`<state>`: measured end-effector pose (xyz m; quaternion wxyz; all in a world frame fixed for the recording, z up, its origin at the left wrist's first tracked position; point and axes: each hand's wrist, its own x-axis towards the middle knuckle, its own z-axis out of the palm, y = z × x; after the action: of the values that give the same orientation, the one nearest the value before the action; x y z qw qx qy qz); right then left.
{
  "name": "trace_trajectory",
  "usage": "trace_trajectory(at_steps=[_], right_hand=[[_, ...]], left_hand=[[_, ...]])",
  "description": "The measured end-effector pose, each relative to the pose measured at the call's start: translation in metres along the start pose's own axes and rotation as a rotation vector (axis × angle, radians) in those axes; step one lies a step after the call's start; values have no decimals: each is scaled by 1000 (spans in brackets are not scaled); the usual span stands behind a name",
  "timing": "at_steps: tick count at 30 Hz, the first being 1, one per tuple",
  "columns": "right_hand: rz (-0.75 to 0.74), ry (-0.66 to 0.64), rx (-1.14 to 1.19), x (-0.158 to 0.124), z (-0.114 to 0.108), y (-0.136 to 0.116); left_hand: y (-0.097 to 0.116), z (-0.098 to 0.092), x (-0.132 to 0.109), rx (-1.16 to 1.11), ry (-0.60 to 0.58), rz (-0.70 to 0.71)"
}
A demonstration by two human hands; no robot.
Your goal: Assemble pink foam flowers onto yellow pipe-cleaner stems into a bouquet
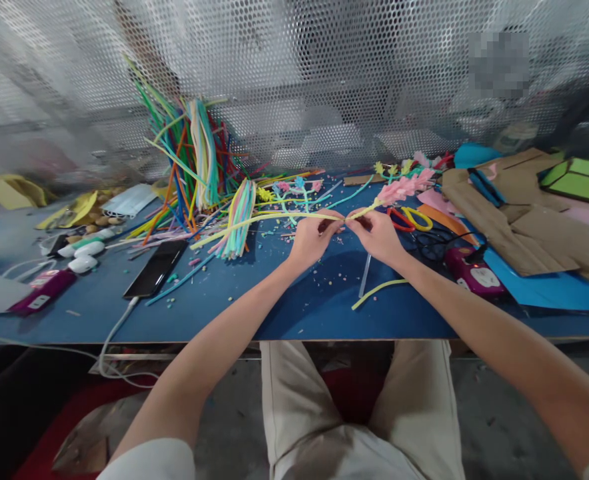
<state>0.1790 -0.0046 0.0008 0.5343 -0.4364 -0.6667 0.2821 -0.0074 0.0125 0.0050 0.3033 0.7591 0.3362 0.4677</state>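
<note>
My left hand (pixel 313 237) pinches a long yellow pipe cleaner (pixel 269 216) that stretches away to the left above the table. Close beside it, fingertips nearly meeting, my right hand (pixel 376 230) is closed on the yellow stem of a pink pipe-cleaner flower (pixel 405 187), whose fluffy head points up and right. Both stems come together between my fingertips, where the join is hidden. Below my right forearm lies a loose yellow pipe cleaner (pixel 378 291), near a thin clear stick (pixel 365 275).
Bundled pipe cleaners (pixel 204 157) stand at the back left, with a tied bunch (pixel 239 217) in front. A black phone (pixel 157 269) is on a charging cable. Scissors (pixel 416 219), a purple power strip (pixel 474 272) and brown cardboard (pixel 529 227) lie right. Perforated metal (pixel 324 73) rises behind.
</note>
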Motion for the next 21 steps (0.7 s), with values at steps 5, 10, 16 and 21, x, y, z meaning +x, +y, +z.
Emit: trace_trajectory(at_steps=[5,10,16,21], right_hand=[[55,-137,57,5,-1,2],[130,-144,154,5,-1,9],[-37,-116,158,3,-2,9],[-36,-105,181,3,-7,9]], left_hand=[[-2,-1,1,111,-3,26],[-3,-1,3,28,-29,-86],[-3,-3,5,-585,-75,-408],[1,-3,4,-724,-162,-517]])
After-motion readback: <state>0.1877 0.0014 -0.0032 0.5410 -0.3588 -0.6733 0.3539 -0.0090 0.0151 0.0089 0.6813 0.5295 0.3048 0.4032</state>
